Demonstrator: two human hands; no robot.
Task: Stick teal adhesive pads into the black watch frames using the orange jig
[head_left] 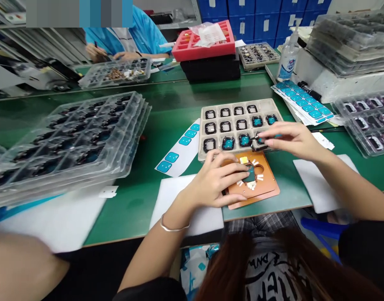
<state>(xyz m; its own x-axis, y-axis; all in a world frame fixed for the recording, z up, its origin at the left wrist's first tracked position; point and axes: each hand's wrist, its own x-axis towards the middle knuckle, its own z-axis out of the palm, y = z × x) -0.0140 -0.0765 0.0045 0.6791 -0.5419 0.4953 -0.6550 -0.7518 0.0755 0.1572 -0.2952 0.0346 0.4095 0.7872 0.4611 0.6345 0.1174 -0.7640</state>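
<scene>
My left hand (218, 177) lies over an orange jig plate (267, 184), its fingers stretched out. Its fingertips touch a dark square piece (250, 173) with a teal face, seated in the plate. White strips and a yellow pad are stuck around that piece. Thumb and fingers of my right hand (288, 138) close on a tilted black watch case (259, 146) at the near edge of a beige tray (203, 150). Rows of black square watch cases sit in the tray, several with teal film (228, 143) on them.
A sheet of teal stickers (182, 146) lies left of the tray, more sticker sheets (301, 100) at right. Clear trays (85, 133) are stacked left; another (372, 121) stands right. White foam sheets (192, 209) flank the jig. A co-worker's hands (126, 56) are across the bench.
</scene>
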